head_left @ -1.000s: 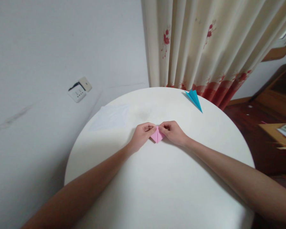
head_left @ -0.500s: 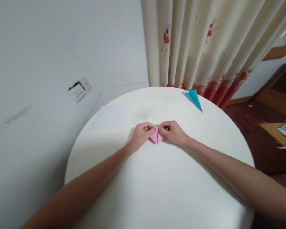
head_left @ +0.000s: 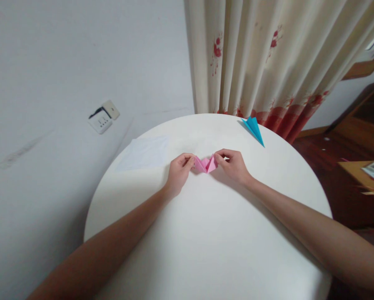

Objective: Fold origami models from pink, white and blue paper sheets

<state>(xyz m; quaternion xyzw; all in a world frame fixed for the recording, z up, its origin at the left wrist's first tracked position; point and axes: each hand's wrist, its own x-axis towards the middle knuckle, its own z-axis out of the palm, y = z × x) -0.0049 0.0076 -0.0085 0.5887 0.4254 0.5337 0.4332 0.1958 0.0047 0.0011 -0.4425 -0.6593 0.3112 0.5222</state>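
While both of my arms stretch forward across the round white table, my left hand and my right hand meet over a small folded piece of pink paper. My left hand pinches the paper's left edge between thumb and fingertips, and my right hand pinches its right edge the same way, so both hands are closed on the same piece. The pink paper sits between my two hands, spread into a low winged shape with a crease down its middle; I cannot tell whether its underside rests on the table or is raised just off it.

Beyond my left hand and off to its left, a flat sheet of white paper lies on the table, well apart from my fingers. Beyond my right hand and to its right, near the far rim, lies a folded blue paper plane, also well apart from my hands. Past the table's far edge hangs a cream curtain with red flowers along its hem. Far to the left of my left hand, a white wall socket sits on the pale wall.
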